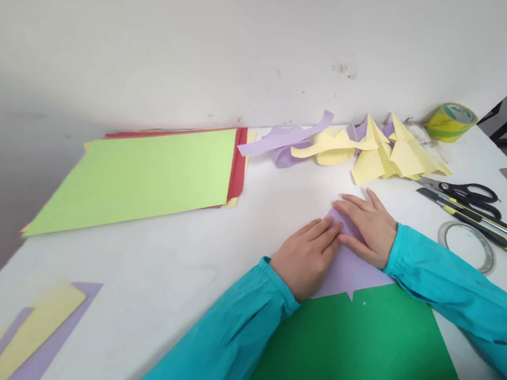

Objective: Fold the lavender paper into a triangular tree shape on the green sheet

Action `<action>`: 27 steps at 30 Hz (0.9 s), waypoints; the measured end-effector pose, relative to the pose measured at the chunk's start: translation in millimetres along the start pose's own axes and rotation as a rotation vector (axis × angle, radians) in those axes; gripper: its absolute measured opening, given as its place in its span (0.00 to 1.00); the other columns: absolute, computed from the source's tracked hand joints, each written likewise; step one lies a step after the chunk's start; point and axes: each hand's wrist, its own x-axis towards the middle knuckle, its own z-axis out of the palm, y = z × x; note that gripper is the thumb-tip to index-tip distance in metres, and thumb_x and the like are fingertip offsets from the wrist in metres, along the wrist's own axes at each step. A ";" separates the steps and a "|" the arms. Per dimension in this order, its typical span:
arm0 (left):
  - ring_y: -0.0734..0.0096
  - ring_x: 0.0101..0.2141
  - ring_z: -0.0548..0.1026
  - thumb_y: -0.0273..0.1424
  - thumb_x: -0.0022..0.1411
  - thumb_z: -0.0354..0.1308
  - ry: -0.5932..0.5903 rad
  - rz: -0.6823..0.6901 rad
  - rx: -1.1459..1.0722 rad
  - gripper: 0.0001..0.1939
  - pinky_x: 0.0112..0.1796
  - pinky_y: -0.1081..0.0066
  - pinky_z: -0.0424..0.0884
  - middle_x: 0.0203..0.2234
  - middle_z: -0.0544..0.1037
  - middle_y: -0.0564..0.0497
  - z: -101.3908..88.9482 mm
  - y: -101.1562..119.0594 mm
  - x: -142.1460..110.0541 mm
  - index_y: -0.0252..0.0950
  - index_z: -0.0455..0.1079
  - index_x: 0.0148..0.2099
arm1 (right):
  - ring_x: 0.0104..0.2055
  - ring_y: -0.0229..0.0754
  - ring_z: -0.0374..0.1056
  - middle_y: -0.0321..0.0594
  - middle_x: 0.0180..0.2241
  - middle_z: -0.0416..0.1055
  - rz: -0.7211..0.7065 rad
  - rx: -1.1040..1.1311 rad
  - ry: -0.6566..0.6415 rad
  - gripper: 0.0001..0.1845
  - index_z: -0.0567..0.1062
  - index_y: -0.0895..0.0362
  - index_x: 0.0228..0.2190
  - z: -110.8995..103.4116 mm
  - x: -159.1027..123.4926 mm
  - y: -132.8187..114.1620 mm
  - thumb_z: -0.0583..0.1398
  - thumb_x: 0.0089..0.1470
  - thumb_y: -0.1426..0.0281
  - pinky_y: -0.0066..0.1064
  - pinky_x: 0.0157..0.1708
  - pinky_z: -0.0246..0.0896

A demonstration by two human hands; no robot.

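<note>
A folded piece of purple paper [351,270] lies flat near the middle of the table, its pointed top under my fingers and a small tip sticking out at its lower edge. My left hand [311,254] presses down on its left side with the fingers stretched out. On the upper right of the same paper rests my right hand [365,225], its fingers spread. Below the purple piece lies a green sheet [349,345], partly covered by my left sleeve. Part of the purple paper is hidden beneath both hands.
Green-topped paper sheets [135,177] are stacked at the back left. Purple and yellow scraps [41,317] lie at left. Behind my hands are curled strips [284,139] and folded yellow shapes [373,158]. Scissors [469,193], a cutter [482,222] and tape rolls [451,121] sit at right.
</note>
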 end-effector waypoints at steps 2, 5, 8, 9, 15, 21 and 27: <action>0.56 0.49 0.73 0.25 0.67 0.44 0.003 0.010 0.003 0.17 0.48 0.57 0.72 0.48 0.76 0.39 -0.1 -0.6 0.1 0.25 0.72 0.48 | 0.63 0.51 0.53 0.54 0.56 0.64 0.026 -0.005 0.043 0.27 0.59 0.66 0.58 0.8 -0.3 1.5 0.49 0.60 0.67 0.56 0.62 0.39; 0.55 0.50 0.73 0.24 0.66 0.44 -0.005 0.016 0.002 0.17 0.49 0.56 0.72 0.49 0.75 0.39 0.5 -1.3 -0.6 0.24 0.71 0.49 | 0.62 0.50 0.55 0.51 0.53 0.68 0.026 -0.011 0.072 0.25 0.63 0.63 0.56 3.0 -0.4 2.9 0.48 0.58 0.72 0.57 0.62 0.41; 0.55 0.50 0.72 0.24 0.65 0.45 -0.021 0.016 0.010 0.17 0.49 0.56 0.72 0.50 0.74 0.38 0.7 -0.6 -1.5 0.24 0.71 0.50 | 0.61 0.48 0.56 0.50 0.49 0.72 0.016 -0.003 0.060 0.23 0.65 0.62 0.54 5.9 0.0 3.6 0.47 0.59 0.73 0.56 0.62 0.39; 0.55 0.51 0.72 0.24 0.65 0.45 -0.027 0.019 0.016 0.17 0.50 0.56 0.71 0.50 0.74 0.38 0.6 0.0 -1.8 0.24 0.71 0.50 | 0.61 0.48 0.57 0.50 0.49 0.72 0.020 0.001 0.063 0.22 0.66 0.62 0.54 6.7 0.2 3.8 0.47 0.59 0.73 0.56 0.63 0.39; 0.56 0.51 0.72 0.24 0.66 0.44 -0.032 0.026 0.071 0.17 0.49 0.58 0.72 0.49 0.74 0.36 -0.4 3.4 -1.6 0.23 0.71 0.50 | 0.60 0.49 0.58 0.50 0.47 0.73 -0.006 0.011 0.114 0.23 0.67 0.61 0.53 7.1 -0.9 5.3 0.50 0.56 0.74 0.56 0.62 0.42; 0.55 0.49 0.73 0.23 0.67 0.43 -0.005 0.040 0.076 0.18 0.48 0.59 0.74 0.48 0.75 0.36 -0.1 3.3 -1.4 0.23 0.71 0.49 | 0.55 0.46 0.65 0.44 0.38 0.78 -0.091 0.043 0.239 0.18 0.72 0.58 0.46 5.6 -2.4 7.1 0.52 0.55 0.77 0.53 0.62 0.44; 0.56 0.49 0.73 0.22 0.66 0.43 -0.017 0.077 0.125 0.16 0.47 0.58 0.74 0.46 0.76 0.34 -3.3 6.6 -1.7 0.22 0.72 0.46 | 0.54 0.45 0.66 0.42 0.36 0.78 -0.070 0.046 0.226 0.20 0.72 0.55 0.48 8.7 -2.5 8.9 0.52 0.54 0.77 0.53 0.62 0.43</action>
